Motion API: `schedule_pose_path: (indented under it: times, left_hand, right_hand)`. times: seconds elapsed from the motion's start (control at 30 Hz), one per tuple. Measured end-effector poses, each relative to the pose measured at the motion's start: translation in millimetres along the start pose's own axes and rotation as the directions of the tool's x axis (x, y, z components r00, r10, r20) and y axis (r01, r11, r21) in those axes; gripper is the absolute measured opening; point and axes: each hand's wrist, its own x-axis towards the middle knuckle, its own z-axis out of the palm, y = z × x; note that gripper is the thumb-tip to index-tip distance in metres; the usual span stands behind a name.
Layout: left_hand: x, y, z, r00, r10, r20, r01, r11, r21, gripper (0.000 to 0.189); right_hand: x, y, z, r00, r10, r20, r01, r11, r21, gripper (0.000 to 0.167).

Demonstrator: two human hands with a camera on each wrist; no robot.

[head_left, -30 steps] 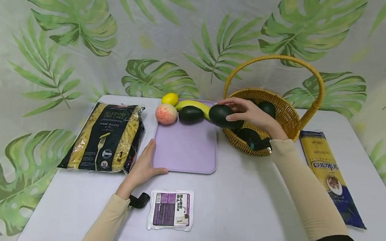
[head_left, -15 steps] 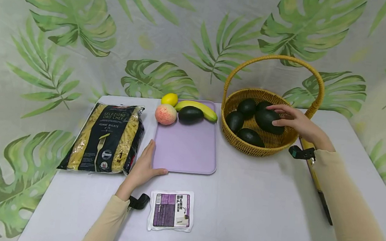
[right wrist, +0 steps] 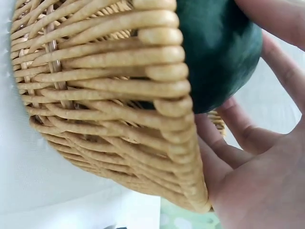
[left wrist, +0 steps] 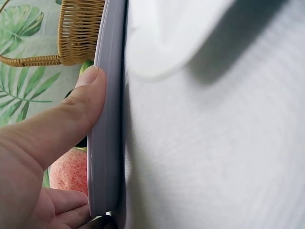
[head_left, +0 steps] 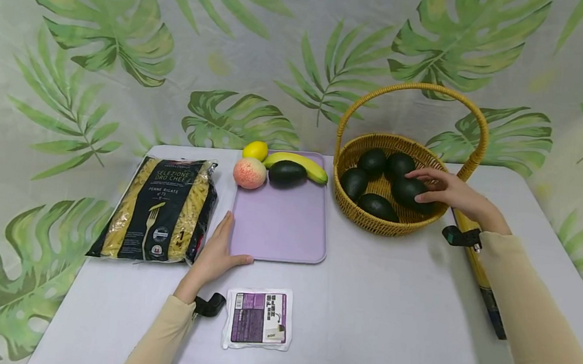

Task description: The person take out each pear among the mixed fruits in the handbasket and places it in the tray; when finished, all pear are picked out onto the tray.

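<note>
In the head view my right hand [head_left: 456, 195] holds a dark green avocado [head_left: 410, 193] by its upper right side, inside the wicker basket [head_left: 366, 223]. Several more avocados [head_left: 377, 207] lie around it there. The right wrist view has the fingers [right wrist: 248, 131] spread around the avocado [right wrist: 217, 52] at the basket rim. At the near left corner of the lilac tray [head_left: 282, 228], my left hand [head_left: 216, 257] rests with fingers along the side and thumb at the front edge. Another avocado [head_left: 287, 174], a banana [head_left: 303, 164], a peach [head_left: 249, 173] and a lemon [head_left: 255, 150] sit along the tray's far side.
A penne bag [head_left: 159, 210] lies left of the tray. Nearer me is a white and purple packet [head_left: 258, 318]. A yellow and blue pasta pack [head_left: 478, 270] lies right of the basket, partly hidden by my right arm. The basket's tall handle [head_left: 416, 87] arches overhead.
My right hand has carried the avocado rightward from the tray's right edge into the basket, then lowered it slightly among the others. The left hand has stayed at the tray.
</note>
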Motion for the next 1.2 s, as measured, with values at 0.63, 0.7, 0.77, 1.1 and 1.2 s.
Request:
schedule_pose_path:
  times: [0.63,0.7,0.77,1.1,1.2]
  left_hand:
    - [1.4,-1.3,0.2,1.000,-0.003,0.001,0.003,1.000,-0.003,0.112]
    - [1.5,-1.8,0.7,1.000,-0.002,0.001,0.002,1.000,0.003,0.112]
    - [1.6,-2.1,1.0,1.000,-0.002,0.001,0.002,1.000,0.007,0.112]
    - [0.2,-3.4,1.6,1.000,-0.008,-0.006,0.008,1.000,-0.003,0.113]
    - [-0.1,-3.2,1.2,1.000,-0.010,-0.003,0.010,1.000,-0.010,0.113]
  right_hand:
    - [22.5,4,9,0.998,-0.039,0.043,0.045,0.987,-0.157,0.041]
    - [21.9,3,10,0.999,-0.041,0.003,0.041,0.990,-0.138,0.042]
    - [21.4,2,11,0.998,-0.046,-0.039,0.041,0.993,-0.114,0.042]
    - [23.7,-15,19,0.989,-0.084,-0.123,0.096,0.991,0.098,0.045]
    - [28.9,-22,27,0.984,-0.152,-0.092,0.170,0.958,0.231,0.041]
